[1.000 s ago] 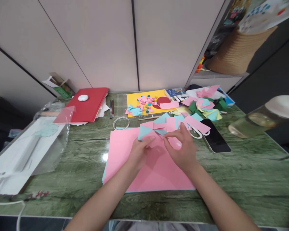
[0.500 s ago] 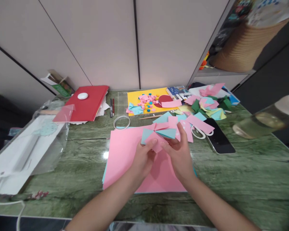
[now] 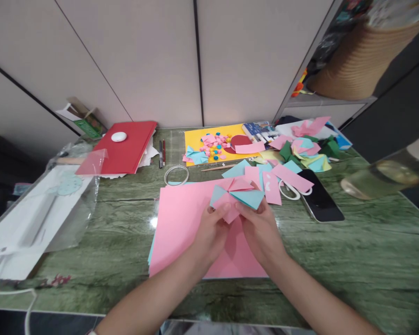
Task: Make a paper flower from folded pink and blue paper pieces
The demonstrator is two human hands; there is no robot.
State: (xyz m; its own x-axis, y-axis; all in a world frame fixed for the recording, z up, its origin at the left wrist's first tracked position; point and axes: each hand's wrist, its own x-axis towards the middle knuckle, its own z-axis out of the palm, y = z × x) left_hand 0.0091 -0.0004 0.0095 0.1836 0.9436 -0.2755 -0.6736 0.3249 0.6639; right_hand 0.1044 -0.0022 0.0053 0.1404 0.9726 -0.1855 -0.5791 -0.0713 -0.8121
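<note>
Between both hands is a folded paper piece (image 3: 236, 197) with pink and light blue flaps spreading from its middle. My left hand (image 3: 214, 228) is closed on its left lower side, thumb on the pink front flap. On the lower right, my right hand (image 3: 260, 228) pinches it, the thumb near the left one and the other fingers hidden behind. Below the hands lies a stack of pink sheets (image 3: 181, 223), with light blue paper showing at its edges.
Behind the hands are loose paper pieces (image 3: 273, 187), white-handled scissors (image 3: 289, 190) and a tape roll (image 3: 176, 175). A phone (image 3: 321, 197) and bottle (image 3: 373, 179) stand right. Small folded shapes cover a yellow sheet (image 3: 192, 139); a red folder (image 3: 129, 144) lies left.
My right hand's raised fingers have come down and gone behind the folded paper, so both hands grip it. The paper has shifted slightly right and turned, its blue right flap showing wider.
</note>
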